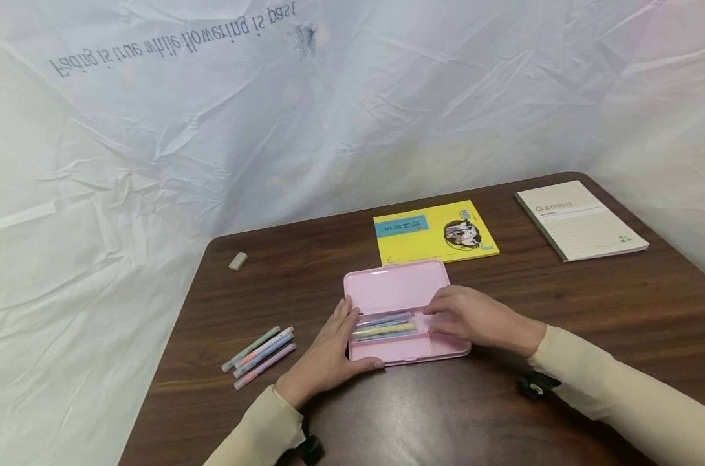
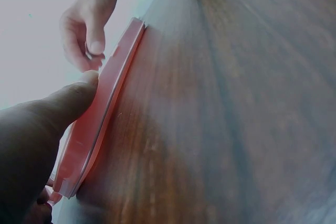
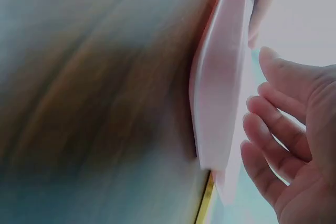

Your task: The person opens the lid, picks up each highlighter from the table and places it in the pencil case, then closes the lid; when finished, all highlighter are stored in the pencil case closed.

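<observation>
A pink pencil case (image 1: 399,285) lies with its lid folded back. Several pens (image 1: 384,329) with clear, blue and yellow parts fill its middle compartment. My left hand (image 1: 329,353) holds the case's left end, fingers along the side and thumb at the front edge. In the left wrist view, that thumb rests on the case's front wall (image 2: 102,108). Over the right part of the case hovers my right hand (image 1: 469,317), its fingers loosely bent. The right wrist view shows nothing between those fingers, which are apart from the case wall (image 3: 218,87).
Several pens (image 1: 265,355) lie bunched left of the left hand. A small whitish eraser (image 1: 238,261) sits at the far left. Behind the case is a yellow book (image 1: 434,232); a cream notebook (image 1: 582,220) lies far right. White sheeting (image 1: 329,129) hangs behind the brown table (image 1: 282,278).
</observation>
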### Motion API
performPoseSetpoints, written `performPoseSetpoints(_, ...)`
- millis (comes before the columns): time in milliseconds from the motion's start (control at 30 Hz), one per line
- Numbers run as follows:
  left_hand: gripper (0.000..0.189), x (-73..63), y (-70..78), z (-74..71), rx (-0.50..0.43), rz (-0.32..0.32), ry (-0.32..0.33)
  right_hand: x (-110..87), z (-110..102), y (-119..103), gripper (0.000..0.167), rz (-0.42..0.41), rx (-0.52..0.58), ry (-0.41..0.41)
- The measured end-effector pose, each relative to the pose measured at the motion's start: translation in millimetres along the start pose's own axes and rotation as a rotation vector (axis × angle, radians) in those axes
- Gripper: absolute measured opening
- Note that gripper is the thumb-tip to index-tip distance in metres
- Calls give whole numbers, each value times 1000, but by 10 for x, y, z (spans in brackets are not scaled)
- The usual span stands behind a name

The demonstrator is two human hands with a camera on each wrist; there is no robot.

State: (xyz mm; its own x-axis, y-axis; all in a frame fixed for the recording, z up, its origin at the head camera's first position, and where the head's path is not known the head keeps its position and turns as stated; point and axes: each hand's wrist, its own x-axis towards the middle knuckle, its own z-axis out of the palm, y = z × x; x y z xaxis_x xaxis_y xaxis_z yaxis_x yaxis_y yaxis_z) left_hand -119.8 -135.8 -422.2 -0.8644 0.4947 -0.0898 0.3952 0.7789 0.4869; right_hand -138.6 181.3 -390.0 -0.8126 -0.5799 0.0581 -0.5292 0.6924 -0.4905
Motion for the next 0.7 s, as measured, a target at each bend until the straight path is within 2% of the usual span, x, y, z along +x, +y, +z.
performPoseSetpoints(133,113,0,-1,-1,-2,8,5,-160,-56,25,41,31,-99,25)
performPoseSetpoints(233,113,0,-1,-3,-6,10,7,-269,-86,61,58,62,-133,9)
performPoseSetpoints(433,113,-1,2,-10,-7,6,7,-376,-74,139,88,74,-119,-34)
performPoseSetpoints(700,114,12,-1,-6,0,5,5,-350,-88,182,101,118,-57,-88)
